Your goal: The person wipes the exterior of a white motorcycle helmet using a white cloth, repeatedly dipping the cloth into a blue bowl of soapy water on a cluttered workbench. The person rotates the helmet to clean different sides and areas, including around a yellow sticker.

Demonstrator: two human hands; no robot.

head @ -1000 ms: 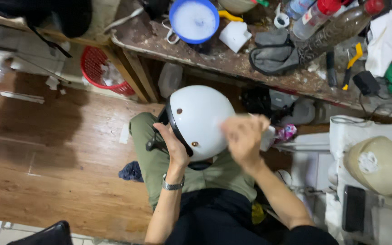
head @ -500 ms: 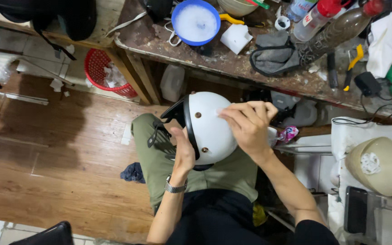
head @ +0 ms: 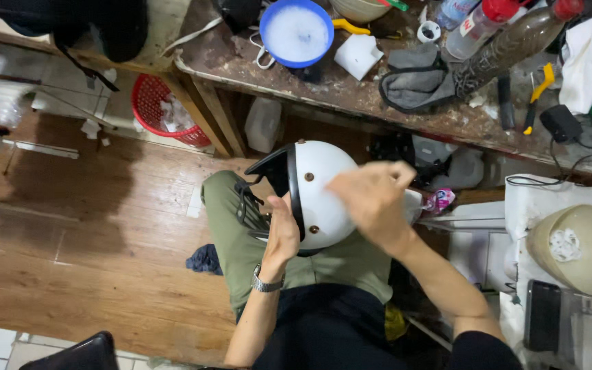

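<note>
- Resting on the person's lap above olive-green trousers (head: 231, 226), a white helmet (head: 323, 185) with a black visor (head: 279, 171) and black rim lies on its side, visor end pointing left toward the wooden floor (head: 70, 226)
- the left hand (head: 284, 233) props the helmet from below, palm against the shell near the rim and fingers curled round its edge, so it has a closed hold on it; a metal wristwatch (head: 266, 284) sits on that wrist
- the right hand (head: 371, 199) lies over the right side of the shell, fingers bent and loosely gathered; it is blurred, and I cannot tell whether it pinches anything or only presses on the surface
- black straps (head: 247, 205) hang from the helmet's left side over the thigh
- a cluttered workbench (head: 351, 96) runs along the top, well apart from the hands, with a blue bowl (head: 296, 31) of whitish foam, a grey cloth (head: 416, 79), a brown bottle (head: 515, 44) lying tilted and a yellow-handled tool (head: 539, 89)
- a red basket (head: 159, 113) stands on the floor beneath the bench's left end
- at right, a tan helmet (head: 573, 250) sits on a white surface, a dark phone (head: 544, 315) just beside it
</note>
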